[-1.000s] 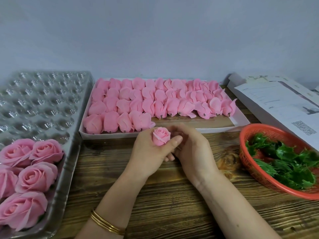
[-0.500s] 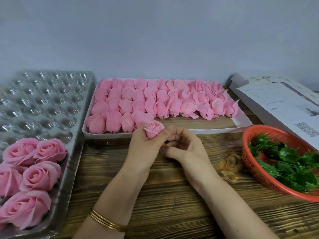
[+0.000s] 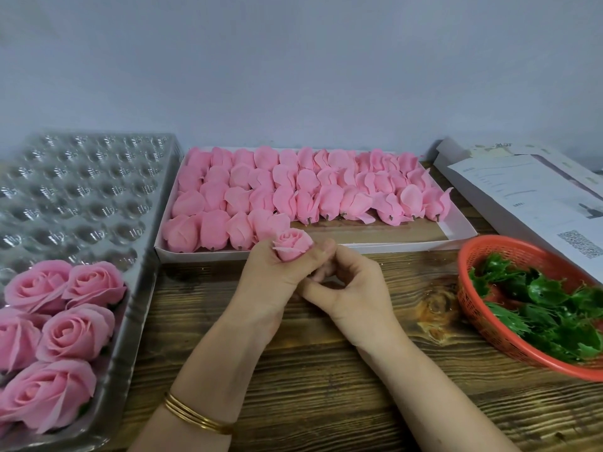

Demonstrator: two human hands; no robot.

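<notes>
Hands: left hand (image 3: 270, 282) grips one rosebud (image 3: 291, 249); right hand (image 3: 354, 290) curled against it, hold I cannot tell. Few opened roses (image 3: 75, 331) trayed — boxful of buds (image 3: 293, 187) remaining.

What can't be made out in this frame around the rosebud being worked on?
Head view only.
- Base of the rosebud: hidden inside the left hand.
- Whatever the fingers of the right hand pinch, if anything: hidden behind them.
- Text on the printed sheet: too small.
- Orange basket: cut by the right edge.
</notes>
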